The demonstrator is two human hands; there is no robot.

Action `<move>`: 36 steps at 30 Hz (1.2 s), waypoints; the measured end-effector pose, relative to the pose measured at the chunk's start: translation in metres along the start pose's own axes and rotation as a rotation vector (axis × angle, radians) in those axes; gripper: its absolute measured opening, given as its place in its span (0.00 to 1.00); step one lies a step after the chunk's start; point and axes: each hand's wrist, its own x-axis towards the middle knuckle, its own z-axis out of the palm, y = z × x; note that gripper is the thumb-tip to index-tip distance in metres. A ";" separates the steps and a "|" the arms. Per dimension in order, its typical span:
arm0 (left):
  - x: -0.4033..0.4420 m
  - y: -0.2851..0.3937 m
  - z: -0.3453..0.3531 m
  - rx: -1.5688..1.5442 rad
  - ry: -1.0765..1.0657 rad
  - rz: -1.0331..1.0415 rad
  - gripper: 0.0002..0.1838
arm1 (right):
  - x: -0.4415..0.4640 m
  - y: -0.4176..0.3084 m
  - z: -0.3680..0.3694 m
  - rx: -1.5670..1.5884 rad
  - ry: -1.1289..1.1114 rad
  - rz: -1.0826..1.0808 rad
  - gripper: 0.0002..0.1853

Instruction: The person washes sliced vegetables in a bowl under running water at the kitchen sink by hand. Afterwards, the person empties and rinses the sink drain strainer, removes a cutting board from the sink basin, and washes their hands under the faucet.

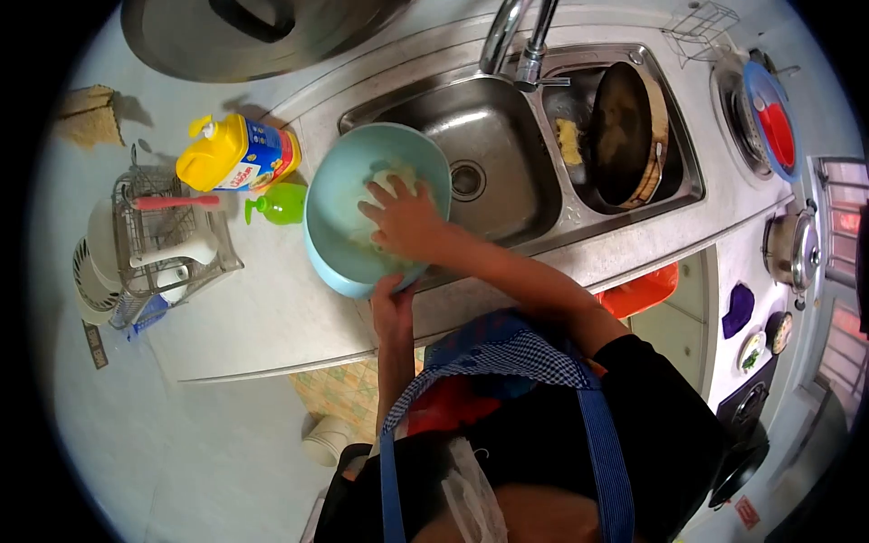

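Note:
A large light-blue bowl (330, 208) stands on the counter and overlaps the left edge of the sink. My left hand (393, 303) grips its near rim. Inside the bowl my right hand (403, 217) is open, fingers spread over pale, whitish shreds at the bottom. What the shreds are is too unclear to name, and part of them lies hidden under the palm. Just left of the bowl are a green pump bottle (283, 204) and a yellow detergent jug (237, 156).
The steel double sink (507, 136) has a faucet (529, 68) at the back and a dark pan (625, 131) in its right basin beside a yellow sponge (568, 142). A dish rack (167, 231) stands left. Below the counter hangs an orange bin (644, 290).

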 end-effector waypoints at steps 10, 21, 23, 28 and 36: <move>-0.039 0.016 -0.036 -0.107 0.037 -0.011 0.29 | -0.029 0.218 0.050 0.762 -0.068 0.405 0.11; -0.089 0.012 -0.029 -0.107 0.233 0.041 0.31 | -0.003 0.248 0.275 0.176 -0.369 0.466 0.22; -0.093 0.011 -0.030 -0.150 0.257 0.012 0.31 | 0.005 0.231 0.259 0.208 -0.312 0.551 0.22; -0.091 0.006 -0.031 -0.061 0.311 -0.005 0.30 | 0.017 0.252 0.263 0.155 -0.569 0.391 0.15; -0.076 0.009 -0.023 -0.137 0.224 -0.041 0.28 | 0.009 0.261 0.224 0.130 -0.373 0.374 0.12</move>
